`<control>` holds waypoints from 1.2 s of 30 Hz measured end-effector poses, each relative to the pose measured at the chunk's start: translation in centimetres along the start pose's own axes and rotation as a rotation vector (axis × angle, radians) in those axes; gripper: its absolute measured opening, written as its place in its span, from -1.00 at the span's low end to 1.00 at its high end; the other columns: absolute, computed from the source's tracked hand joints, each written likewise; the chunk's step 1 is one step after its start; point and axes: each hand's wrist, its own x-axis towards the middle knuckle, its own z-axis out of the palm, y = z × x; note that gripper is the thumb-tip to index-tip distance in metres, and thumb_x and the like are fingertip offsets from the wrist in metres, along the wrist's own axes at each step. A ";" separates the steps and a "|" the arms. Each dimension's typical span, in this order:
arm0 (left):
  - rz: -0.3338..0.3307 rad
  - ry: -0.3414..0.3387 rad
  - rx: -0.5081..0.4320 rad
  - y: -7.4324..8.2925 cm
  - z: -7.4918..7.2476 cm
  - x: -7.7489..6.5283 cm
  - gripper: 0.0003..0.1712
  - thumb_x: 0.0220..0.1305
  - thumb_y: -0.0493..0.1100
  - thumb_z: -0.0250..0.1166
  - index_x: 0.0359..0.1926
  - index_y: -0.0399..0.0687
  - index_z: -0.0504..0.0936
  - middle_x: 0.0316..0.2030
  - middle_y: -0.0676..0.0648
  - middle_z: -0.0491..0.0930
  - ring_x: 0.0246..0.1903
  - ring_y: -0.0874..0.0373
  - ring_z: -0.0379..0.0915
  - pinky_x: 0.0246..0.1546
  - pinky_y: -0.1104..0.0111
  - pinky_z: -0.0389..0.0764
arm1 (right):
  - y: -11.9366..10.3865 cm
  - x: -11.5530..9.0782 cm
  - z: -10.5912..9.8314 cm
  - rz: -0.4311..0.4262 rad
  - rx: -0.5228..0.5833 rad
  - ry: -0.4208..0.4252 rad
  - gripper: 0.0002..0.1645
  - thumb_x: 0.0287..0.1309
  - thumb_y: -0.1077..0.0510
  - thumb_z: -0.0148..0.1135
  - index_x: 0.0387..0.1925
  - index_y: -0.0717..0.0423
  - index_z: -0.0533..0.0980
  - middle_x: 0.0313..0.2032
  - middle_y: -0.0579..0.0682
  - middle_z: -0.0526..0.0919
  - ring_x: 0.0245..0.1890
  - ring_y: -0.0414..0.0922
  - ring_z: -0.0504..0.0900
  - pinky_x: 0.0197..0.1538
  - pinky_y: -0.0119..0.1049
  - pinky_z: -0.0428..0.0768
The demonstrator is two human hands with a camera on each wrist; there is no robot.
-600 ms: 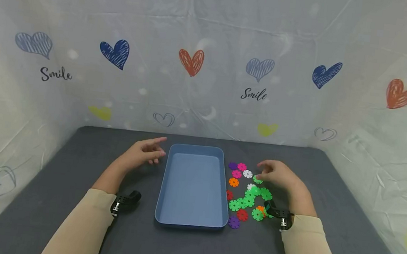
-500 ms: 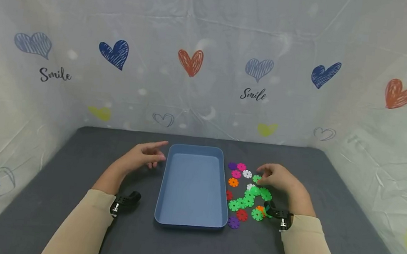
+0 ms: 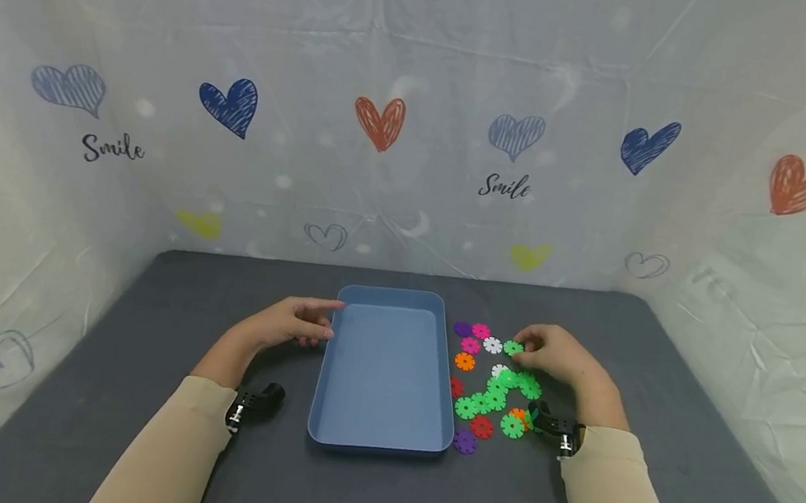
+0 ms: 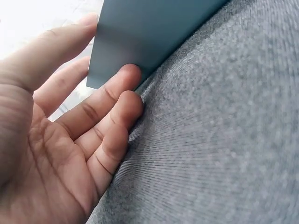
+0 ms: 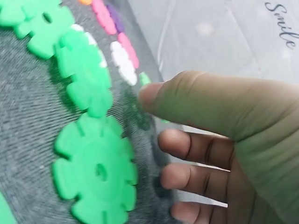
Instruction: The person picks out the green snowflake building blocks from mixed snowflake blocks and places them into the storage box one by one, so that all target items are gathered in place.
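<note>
The right hand [image 3: 557, 355] partly hides a green disc [image 3: 512, 347] at its fingertips, hold unclear; the relaxed left hand [image 3: 289, 321] touches a tray [image 3: 388, 378].

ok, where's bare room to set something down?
Free: inside the blue tray; the table on its near side, between left sleeve and right sleeve; table right of the right sleeve. Crowded: between tray and right hand, where colored discs lie, some overlapping; the tray's left rim, by the left hand.

head: above, forward-down | wrists: close | head/right share green discs [image 3: 497, 387]
</note>
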 end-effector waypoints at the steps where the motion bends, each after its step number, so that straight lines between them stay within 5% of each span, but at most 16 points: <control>1: -0.001 0.000 0.005 0.0 0.0 0.0 -0.21 0.40 -0.18 0.38 0.54 -0.18 0.28 -0.16 -0.12 0.63 -0.28 0.03 0.49 -0.26 0.24 0.53 | -0.1 -0.1 -0.1 -0.003 0.000 0.011 -0.59 0.28 0.12 0.41 0.06 0.26 0.60 -0.26 0.05 0.56 -0.26 -0.02 0.49 -0.16 -0.10 0.49; 9: -0.012 0.006 0.023 0.2 0.2 0.1 -0.22 0.39 -0.17 0.39 0.53 -0.17 0.30 -0.15 -0.13 0.64 -0.27 0.00 0.52 -0.24 0.20 0.54 | -3.0 -1.1 -1.7 -0.050 0.064 0.088 -0.51 0.36 0.11 0.33 0.21 0.28 0.53 -0.06 0.15 0.63 -0.04 0.09 0.59 0.03 0.05 0.55; 15: -0.019 0.013 0.019 0.1 0.1 0.2 -0.22 0.39 -0.17 0.39 0.53 -0.17 0.30 -0.13 -0.11 0.65 -0.27 0.00 0.53 -0.25 0.20 0.54 | -5.3 -1.7 -2.6 -0.085 0.155 0.127 -0.44 0.36 0.06 0.36 0.28 0.24 0.52 -0.05 0.11 0.64 -0.03 0.04 0.60 0.02 -0.04 0.57; 24: -0.027 0.012 0.028 0.1 0.1 0.2 -0.22 0.39 -0.17 0.39 0.53 -0.16 0.30 -0.13 -0.12 0.67 -0.27 0.01 0.53 -0.24 0.21 0.55 | -9.3 -2.7 -2.5 -0.065 0.423 0.148 -0.37 0.32 0.00 0.42 0.33 0.14 0.51 0.02 0.13 0.69 0.02 -0.01 0.66 0.25 0.07 0.46; 36: -0.031 0.004 0.038 0.2 0.2 0.3 -0.18 0.39 -0.17 0.39 0.55 -0.19 0.25 -0.17 -0.12 0.63 -0.26 0.01 0.51 -0.23 0.19 0.53 | -14.2 -3.7 1.0 -0.147 0.633 0.019 -0.41 0.32 0.18 0.40 0.33 0.22 0.50 -0.10 0.14 0.71 -0.09 -0.04 0.74 0.06 -0.18 0.64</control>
